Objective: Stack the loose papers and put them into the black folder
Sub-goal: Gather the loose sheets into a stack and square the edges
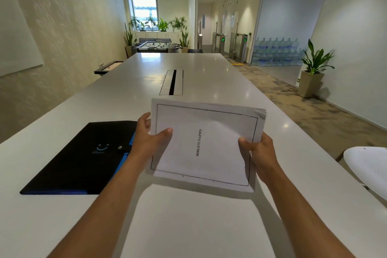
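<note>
A stack of white papers (206,142) hangs above the table, its top sheet framed by a black border and printed with the word BIBLIOGRAPHY. My left hand (149,140) grips its left edge, thumb on top. My right hand (258,151) grips its right edge the same way. The sheets fan slightly apart at the far right corner. The black folder (83,159) lies flat and closed on the table to the left of the papers, with a blue edge, a snap strap and a small blue logo. My left wrist hides part of its right edge.
The long white table (188,226) runs away from me, with a cable slot (172,82) in its middle beyond the papers. A white chair (368,165) stands at the table's right edge. A potted plant (313,73) stands by the right wall.
</note>
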### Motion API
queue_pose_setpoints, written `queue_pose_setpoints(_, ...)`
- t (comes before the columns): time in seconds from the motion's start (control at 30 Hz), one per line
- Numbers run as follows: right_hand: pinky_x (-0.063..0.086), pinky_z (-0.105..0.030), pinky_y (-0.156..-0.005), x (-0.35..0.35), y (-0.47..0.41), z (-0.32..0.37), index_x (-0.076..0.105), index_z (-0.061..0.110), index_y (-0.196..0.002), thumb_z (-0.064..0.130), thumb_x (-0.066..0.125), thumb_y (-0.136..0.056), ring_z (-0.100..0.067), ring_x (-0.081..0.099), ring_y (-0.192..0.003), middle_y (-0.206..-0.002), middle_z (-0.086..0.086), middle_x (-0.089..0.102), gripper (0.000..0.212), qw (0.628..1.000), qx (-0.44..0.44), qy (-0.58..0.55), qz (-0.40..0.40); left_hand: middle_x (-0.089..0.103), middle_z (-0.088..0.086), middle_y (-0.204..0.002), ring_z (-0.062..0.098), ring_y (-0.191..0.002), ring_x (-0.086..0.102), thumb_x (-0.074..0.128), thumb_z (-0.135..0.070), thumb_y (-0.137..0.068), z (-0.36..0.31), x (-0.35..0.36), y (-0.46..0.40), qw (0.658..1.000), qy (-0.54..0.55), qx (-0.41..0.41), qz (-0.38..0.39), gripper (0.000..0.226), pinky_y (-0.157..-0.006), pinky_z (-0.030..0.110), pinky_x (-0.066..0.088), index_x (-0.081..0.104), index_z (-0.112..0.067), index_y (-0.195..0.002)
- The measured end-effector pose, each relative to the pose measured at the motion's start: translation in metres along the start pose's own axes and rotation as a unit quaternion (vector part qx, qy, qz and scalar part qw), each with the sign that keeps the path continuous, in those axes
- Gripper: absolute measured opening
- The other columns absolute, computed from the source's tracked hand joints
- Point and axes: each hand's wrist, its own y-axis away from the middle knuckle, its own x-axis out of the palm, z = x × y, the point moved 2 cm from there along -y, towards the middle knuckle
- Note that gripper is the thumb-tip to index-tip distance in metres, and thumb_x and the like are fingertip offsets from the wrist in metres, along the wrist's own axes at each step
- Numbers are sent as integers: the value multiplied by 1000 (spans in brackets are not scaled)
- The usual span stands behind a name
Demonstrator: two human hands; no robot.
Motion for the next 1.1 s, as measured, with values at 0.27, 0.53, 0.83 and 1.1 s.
queue_pose_setpoints(0.27,57,-25,-71,-5,-8,26,70,29,-100,12,73,-82,-15,72,-89,-96,7,76,26,995,-87,-14,41,60,-12,-107,7,-95,62,76,-21,-78,-20,4,7,994,38,93,-45,50,-68,20,51,45,-32,-115)
queue_pose_setpoints(0.53,45,-56,-101,-1,-2,20,52,35,-119,10,74,-73,-24,51,-123,-127,5,54,57,988,-152,15,9,41,11,-136,27,-125,45,75,-3,-77,-16,4,30,986,19,156,-52,91,-103,51,43,25,-52,-135)
queue_pose_setpoints(0.83,46,-30,-100,6,2,24,50,30,-125,-3,67,-82,2,50,-115,-123,19,53,57,951,-280,130,-32,39,-1,-123,-18,-106,41,68,-3,-82,-19,8,31,955,-128,262,-61,56,-81,0,40,48,-31,-126)
queue_pose_setpoints(1.1,43,-12,-95,7,3,23,54,27,-120,-5,64,-84,9,52,-111,-117,25,56,50,952,-274,129,-45,46,-3,-119,1,-109,47,60,-1,-87,-24,8,35,956,-122,260,-64,45,-94,32,48,47,-28,-121)
